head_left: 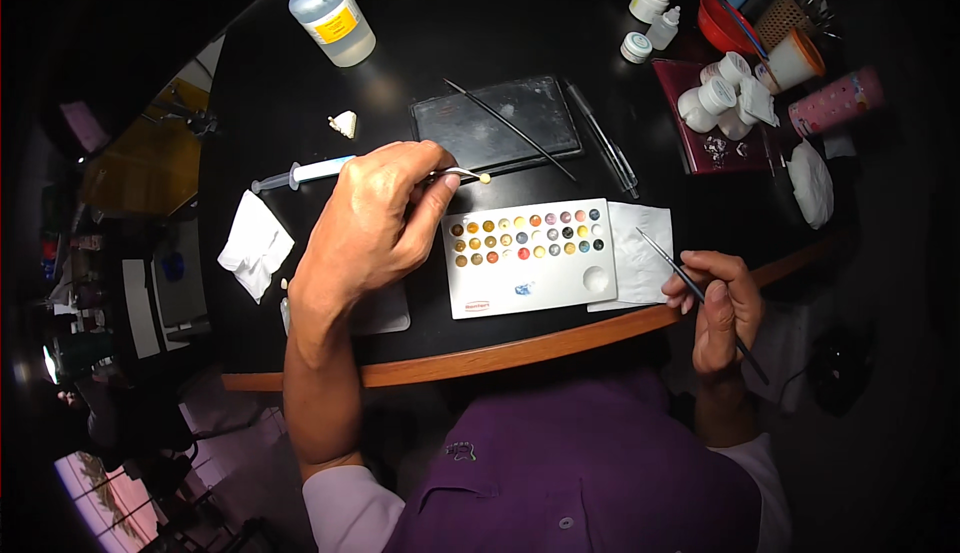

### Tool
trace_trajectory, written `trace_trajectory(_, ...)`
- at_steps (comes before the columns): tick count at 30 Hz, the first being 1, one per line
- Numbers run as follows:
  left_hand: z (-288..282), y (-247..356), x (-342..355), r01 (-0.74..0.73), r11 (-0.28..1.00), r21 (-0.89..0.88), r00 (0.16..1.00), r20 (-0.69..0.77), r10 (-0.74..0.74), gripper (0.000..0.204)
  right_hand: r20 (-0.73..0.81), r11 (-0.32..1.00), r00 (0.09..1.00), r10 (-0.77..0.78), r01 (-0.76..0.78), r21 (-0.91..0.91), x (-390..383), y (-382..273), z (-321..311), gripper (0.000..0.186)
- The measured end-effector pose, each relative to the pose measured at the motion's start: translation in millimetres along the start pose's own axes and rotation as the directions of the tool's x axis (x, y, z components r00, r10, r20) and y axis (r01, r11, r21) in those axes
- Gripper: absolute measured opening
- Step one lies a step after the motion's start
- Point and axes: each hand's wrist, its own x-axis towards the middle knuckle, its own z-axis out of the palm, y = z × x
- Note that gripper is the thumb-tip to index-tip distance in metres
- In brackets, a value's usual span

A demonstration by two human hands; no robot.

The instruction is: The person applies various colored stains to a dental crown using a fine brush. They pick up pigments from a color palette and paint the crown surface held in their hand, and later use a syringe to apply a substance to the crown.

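My left hand [385, 213] is closed on curved metal tweezers [462, 171] with a small cream piece [484, 178] at the tip, above the upper left of a white palette [530, 291] with rows of colored wells. My right hand [715, 303] grips a thin dark brush [690, 283], its tip over white paper [642, 215] partly under the palette's right side. Behind the palette a dark slab [470, 123] has a thin black stick [500, 123] across it, with pens [605, 138] beside it. A syringe [310, 173] lies behind my left hand.
A bottle [333, 23], small cream cast [342, 123] and crumpled tissue [255, 248] are on the left. Small jars [650, 3], a red bowl [720, 23], containers on a maroon surface [680, 138] and a pink cylinder [835, 103] crowd the right. The wooden table edge [530, 351] runs before me.
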Motion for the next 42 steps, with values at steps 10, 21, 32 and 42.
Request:
trace_trajectory(10, 2, -6, 2, -0.101, 0.994, -0.038, 0.994, -0.044, 0.099, 0.008, 0.131, 0.967, 0.958, -0.254, 0.256, 0.001, 16, 15, 25, 0.014)
trace_trajectory(21, 4, -4, 1, -0.099, 0.995, 0.029, 0.993, -0.057, 0.101, 0.007, 0.195, 0.912, 0.916, -0.351, 0.381, -0.15, 21, 19, 28, 0.014)
trace_trajectory(32, 9, -5, 1, -0.084, 0.996, 0.032, 0.994, -0.065, 0.086, 0.007, 0.176, 0.878, 0.912, -0.37, 0.405, -0.254, 21, 23, 32, 0.012)
trace_trajectory(42, 9, -6, 0, -0.101, 0.994, 0.05, 0.992, -0.077, 0.105, 0.006, 0.215, 0.861, 0.897, -0.387, 0.435, -0.263, 21, 25, 32, 0.015)
